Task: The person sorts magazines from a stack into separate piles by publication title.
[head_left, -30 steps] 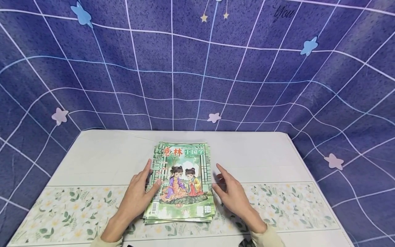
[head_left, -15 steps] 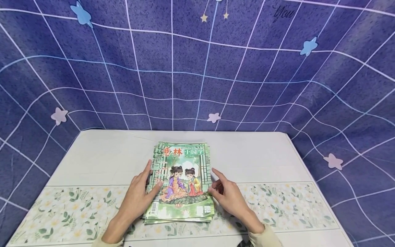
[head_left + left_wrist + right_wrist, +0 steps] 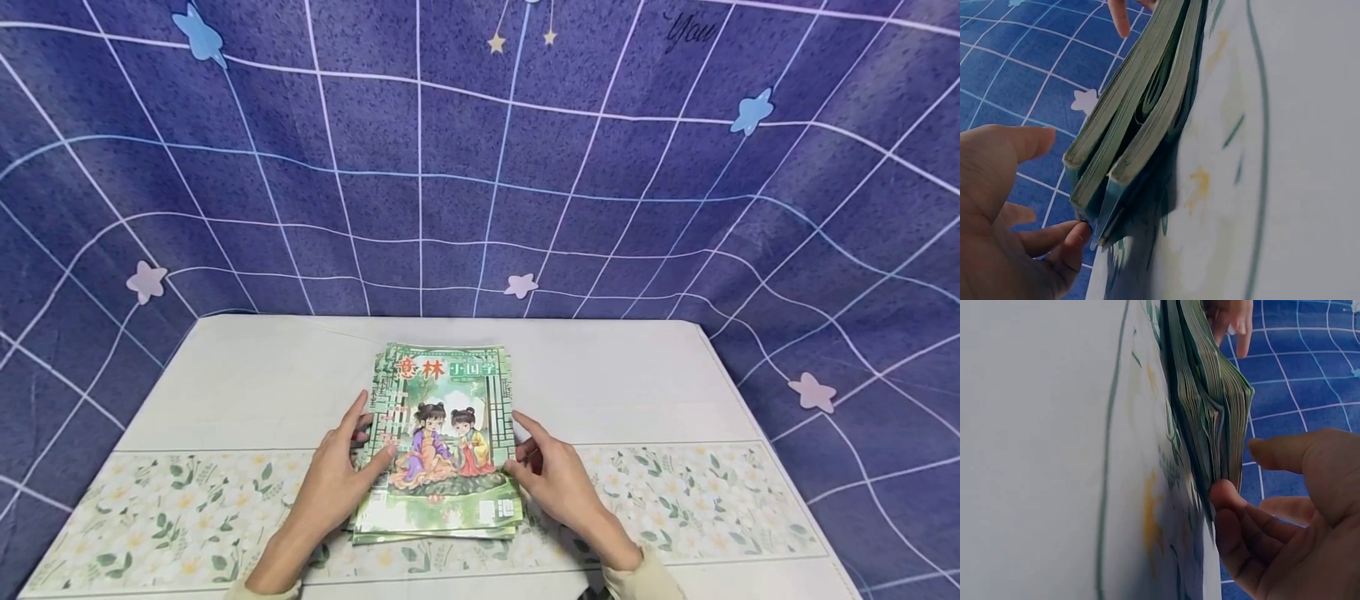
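A stack of several green magazines (image 3: 442, 500) lies on the table, the top cover showing two cartoon figures and red and green lettering. Its layers are slightly out of line. On its left side, my left hand (image 3: 330, 479) holds the stack, thumb over the cover edge and fingertips against the spines (image 3: 1094, 165). Opposite, my right hand (image 3: 558, 479) holds the right edge with its thumb by the cover. In the right wrist view its curled fingers (image 3: 1229, 497) touch the lower page edges (image 3: 1210, 419). Some fingers are hidden behind the stack in the head view.
The white table (image 3: 600, 375) carries a floral band (image 3: 697, 500) across its front half. Behind and beside it hangs a dark blue curtain (image 3: 375, 200) with grid lines and stars. Light sleeves (image 3: 645, 575) cover the forearms.
My right hand has moved left from beside the stack to its right edge, its fingers curling in. My left hand and the magazines have hardly moved.
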The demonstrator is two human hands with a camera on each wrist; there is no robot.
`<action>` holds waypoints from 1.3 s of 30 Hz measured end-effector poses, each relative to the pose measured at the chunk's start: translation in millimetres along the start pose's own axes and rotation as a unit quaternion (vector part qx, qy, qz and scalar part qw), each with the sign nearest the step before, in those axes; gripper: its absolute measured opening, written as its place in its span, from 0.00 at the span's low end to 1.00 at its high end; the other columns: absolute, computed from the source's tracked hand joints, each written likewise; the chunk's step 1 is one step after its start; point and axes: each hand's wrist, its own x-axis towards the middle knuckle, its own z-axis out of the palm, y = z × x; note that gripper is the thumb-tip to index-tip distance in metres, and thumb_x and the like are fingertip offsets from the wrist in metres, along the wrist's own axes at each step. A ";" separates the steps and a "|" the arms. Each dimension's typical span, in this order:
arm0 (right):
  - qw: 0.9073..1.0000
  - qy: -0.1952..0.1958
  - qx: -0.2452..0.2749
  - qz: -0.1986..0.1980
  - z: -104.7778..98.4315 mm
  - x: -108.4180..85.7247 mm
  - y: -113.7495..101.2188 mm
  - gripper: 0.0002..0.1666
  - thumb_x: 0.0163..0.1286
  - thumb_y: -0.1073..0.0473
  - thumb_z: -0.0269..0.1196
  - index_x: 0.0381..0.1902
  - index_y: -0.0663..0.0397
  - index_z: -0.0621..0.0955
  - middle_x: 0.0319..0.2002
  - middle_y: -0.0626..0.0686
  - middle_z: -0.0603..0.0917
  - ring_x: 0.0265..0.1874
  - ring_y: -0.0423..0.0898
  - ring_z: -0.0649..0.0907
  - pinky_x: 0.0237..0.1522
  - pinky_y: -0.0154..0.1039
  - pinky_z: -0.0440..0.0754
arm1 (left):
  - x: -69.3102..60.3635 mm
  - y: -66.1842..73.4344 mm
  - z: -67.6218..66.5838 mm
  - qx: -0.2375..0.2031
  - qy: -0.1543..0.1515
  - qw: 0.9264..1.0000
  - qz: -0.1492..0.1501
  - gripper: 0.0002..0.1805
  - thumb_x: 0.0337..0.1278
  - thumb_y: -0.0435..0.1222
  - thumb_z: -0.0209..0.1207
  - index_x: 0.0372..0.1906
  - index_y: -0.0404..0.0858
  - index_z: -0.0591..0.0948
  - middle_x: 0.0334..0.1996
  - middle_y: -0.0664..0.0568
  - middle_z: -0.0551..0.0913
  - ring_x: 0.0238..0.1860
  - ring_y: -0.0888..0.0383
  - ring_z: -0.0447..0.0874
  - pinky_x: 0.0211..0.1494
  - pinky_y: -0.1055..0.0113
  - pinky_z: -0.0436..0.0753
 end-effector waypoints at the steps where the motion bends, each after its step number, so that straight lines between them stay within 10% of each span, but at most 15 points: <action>1: 1.000 0.002 0.002 0.001 0.0 -0.3 -0.7 0.43 0.74 0.64 0.76 0.82 0.59 0.73 0.37 0.43 0.87 0.26 0.34 0.79 0.30 0.34 0.79 | 0.0 0.7 0.0 0.000 0.001 1.000 0.000 0.53 0.77 0.50 0.69 0.92 0.41 0.52 0.76 0.36 0.77 0.65 0.39 0.81 0.61 0.39 0.82; 20: 0.998 -0.009 0.045 0.035 2.8 -2.2 -2.3 0.44 0.70 0.67 0.77 0.81 0.60 0.74 0.42 0.49 0.85 0.31 0.36 0.82 0.34 0.35 0.82 | -3.9 6.6 2.8 -0.040 0.020 0.999 0.023 0.49 0.70 0.27 0.70 0.90 0.40 0.59 0.72 0.36 0.79 0.44 0.54 0.80 0.42 0.67 0.83; 39: 0.997 -0.007 0.073 0.038 3.2 -1.2 -0.6 0.42 0.67 0.71 0.77 0.78 0.60 0.78 0.42 0.52 0.83 0.27 0.37 0.78 0.30 0.33 0.77 | -2.3 9.0 2.7 -0.046 0.007 0.999 0.007 0.51 0.66 0.26 0.71 0.90 0.41 0.60 0.74 0.35 0.79 0.44 0.53 0.86 0.27 0.66 0.83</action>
